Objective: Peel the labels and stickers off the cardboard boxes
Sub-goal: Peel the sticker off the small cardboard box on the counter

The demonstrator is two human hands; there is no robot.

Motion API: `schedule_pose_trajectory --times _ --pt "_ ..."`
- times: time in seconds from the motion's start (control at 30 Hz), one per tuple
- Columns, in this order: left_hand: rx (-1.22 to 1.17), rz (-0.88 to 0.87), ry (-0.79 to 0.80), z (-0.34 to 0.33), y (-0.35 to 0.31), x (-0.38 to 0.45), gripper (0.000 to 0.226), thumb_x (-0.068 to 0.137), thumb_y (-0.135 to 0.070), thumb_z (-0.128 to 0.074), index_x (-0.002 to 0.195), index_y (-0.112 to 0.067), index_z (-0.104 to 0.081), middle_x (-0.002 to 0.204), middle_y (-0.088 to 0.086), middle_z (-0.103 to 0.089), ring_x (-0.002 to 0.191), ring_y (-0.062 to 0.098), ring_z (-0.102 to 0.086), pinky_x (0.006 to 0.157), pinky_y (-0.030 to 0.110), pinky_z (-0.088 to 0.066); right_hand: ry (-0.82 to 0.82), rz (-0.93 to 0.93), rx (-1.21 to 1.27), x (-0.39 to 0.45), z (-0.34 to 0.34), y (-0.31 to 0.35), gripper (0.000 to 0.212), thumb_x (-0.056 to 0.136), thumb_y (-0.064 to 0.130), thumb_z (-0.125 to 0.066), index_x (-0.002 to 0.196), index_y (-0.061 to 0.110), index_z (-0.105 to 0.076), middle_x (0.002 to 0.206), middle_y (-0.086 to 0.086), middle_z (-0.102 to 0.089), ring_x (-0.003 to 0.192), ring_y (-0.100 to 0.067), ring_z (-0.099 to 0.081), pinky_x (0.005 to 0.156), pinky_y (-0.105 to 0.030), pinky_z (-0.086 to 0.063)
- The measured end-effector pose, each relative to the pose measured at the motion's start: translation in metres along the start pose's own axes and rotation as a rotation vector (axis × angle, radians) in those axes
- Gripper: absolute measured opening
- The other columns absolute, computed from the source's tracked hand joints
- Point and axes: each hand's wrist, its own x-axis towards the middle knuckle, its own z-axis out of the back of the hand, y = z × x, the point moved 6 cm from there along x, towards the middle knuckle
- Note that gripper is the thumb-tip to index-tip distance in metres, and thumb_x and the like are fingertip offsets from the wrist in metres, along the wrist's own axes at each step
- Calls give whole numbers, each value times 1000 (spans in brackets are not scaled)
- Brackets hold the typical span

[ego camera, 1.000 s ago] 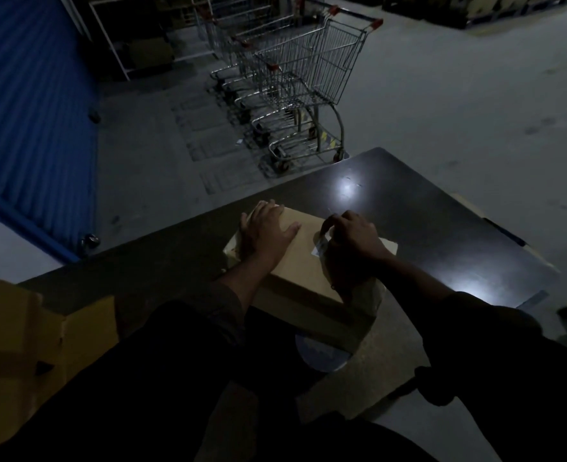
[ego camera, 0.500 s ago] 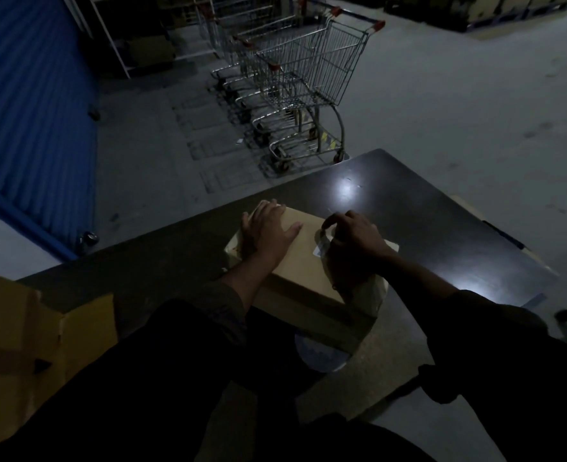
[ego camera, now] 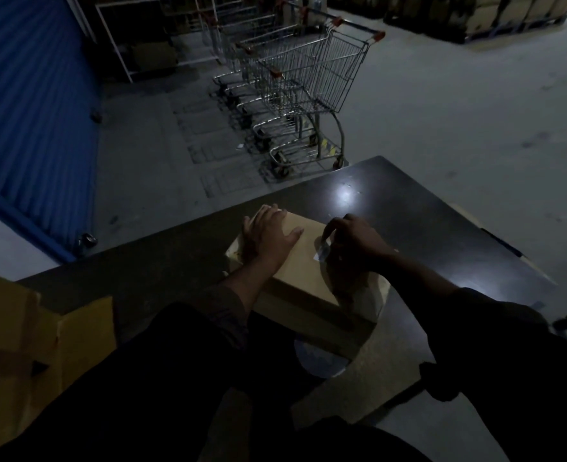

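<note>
A brown cardboard box (ego camera: 303,261) lies flat on a dark table (ego camera: 425,228). My left hand (ego camera: 270,233) rests palm down on the box's far left corner, fingers spread. My right hand (ego camera: 353,240) is curled over the right part of the box top. Its fingertips pinch the lifted corner of a pale label (ego camera: 322,253) stuck there. Most of the label is hidden under that hand. The scene is dim.
Several nested wire shopping carts (ego camera: 308,81) stand on the concrete floor beyond the table. A blue corrugated shutter (ego camera: 32,111) fills the left. More cardboard boxes (ego camera: 18,345) sit at the near left. Stacked pallets (ego camera: 508,15) are at the far right.
My right hand's fingers have shifted slightly on the label's corner; the view has drifted a little. The left hand and the box have stayed put.
</note>
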Motion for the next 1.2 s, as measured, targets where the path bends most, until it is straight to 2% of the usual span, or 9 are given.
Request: schedule_pose_trajectory --times 0.1,0.2,0.27,0.4,0.53,0.67,0.9,1.03,1.2 --pt "7 -4 -7 0 1 0 57 91 -50 -58 140 -22 -50 155 0 -38 147 16 -22 120 45 -4 5 0 -15 0 -2 0 18 92 27 -62 109 25 -63 110 0 -45 99 -17 -46 80 -35 -46" --pt "10 -9 -15 0 1 0 58 91 -51 -58 140 -22 -50 154 -1 -39 147 16 -24 120 47 -5 5 24 -60 2 -4 0 10 93 29 -61 102 23 -61 108 2 -45 102 -15 -46 77 -32 -39" --pt "22 -8 -15 -1 2 0 58 90 -52 -58 140 -23 -50 154 -1 -39 147 15 -24 120 47 -6 -11 1 10 2 -2 -3 5 93 23 -61 97 23 -59 107 2 -49 104 -16 -51 77 -31 -41" --pt "18 -8 -12 -1 1 0 58 91 -52 -58 140 -22 -51 154 -1 -39 147 15 -23 119 45 -4 -33 -68 170 -3 7 -7 18 93 12 -60 110 16 -63 111 -1 -58 101 -17 -58 82 -32 -51" --pt "-26 -1 5 1 -1 -2 58 92 -48 -59 142 -19 -48 156 1 -35 148 16 -20 116 36 0 -22 7 41 0 10 5 19 92 21 -64 111 20 -69 105 3 -53 96 -13 -52 78 -29 -47" --pt "4 -10 0 1 1 -1 57 92 -50 -58 141 -21 -49 155 -1 -37 148 15 -21 120 43 -3 -7 77 -54 6 12 12 16 91 24 -67 105 22 -72 100 6 -52 92 -12 -53 68 -25 -37" --pt "42 -35 -10 1 2 0 57 91 -53 -56 140 -24 -49 155 -2 -38 147 15 -23 120 48 -7 38 104 -128 16 10 11 13 90 26 -66 102 23 -72 107 2 -64 97 -16 -59 73 -25 -39" --pt "50 -38 -15 0 2 1 57 91 -53 -56 139 -24 -50 154 -2 -39 147 15 -23 120 49 -8 76 95 -157 24 9 10 13 89 28 -66 98 21 -72 102 1 -66 90 -16 -60 70 -27 -39" --pt "16 -16 -13 -1 3 1 57 90 -52 -58 139 -24 -51 154 -3 -39 147 14 -23 120 46 -6 112 164 -248 26 6 15 20 93 26 -58 102 11 -69 95 0 -56 85 -17 -55 68 -28 -36"
